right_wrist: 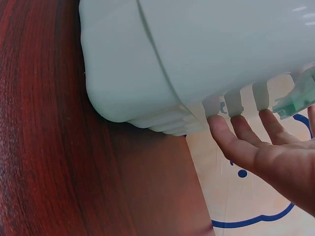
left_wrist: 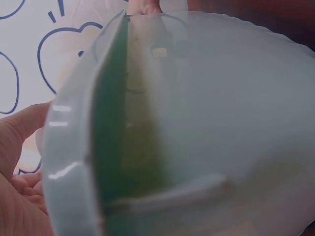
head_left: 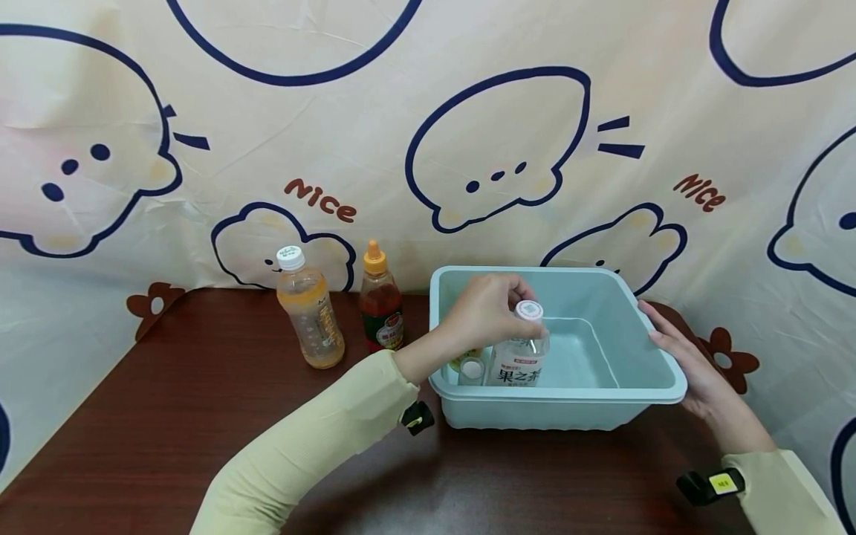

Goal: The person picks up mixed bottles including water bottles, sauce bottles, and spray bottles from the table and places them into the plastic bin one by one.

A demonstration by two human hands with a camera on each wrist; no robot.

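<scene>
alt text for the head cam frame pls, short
A person's left hand grips the white-capped top of a clear bottle standing inside a light blue plastic tub on a dark wooden table, while the right hand rests open-fingered against the tub's right rim. An orange-drink bottle and an orange-capped sauce bottle stand left of the tub.

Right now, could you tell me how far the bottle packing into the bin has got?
One small bottle already lies in the light blue bin. The left hand grips a clear bottle inside it; the right hand rests on the rim. The juice bottle and sauce bottle remain on the table.
</scene>
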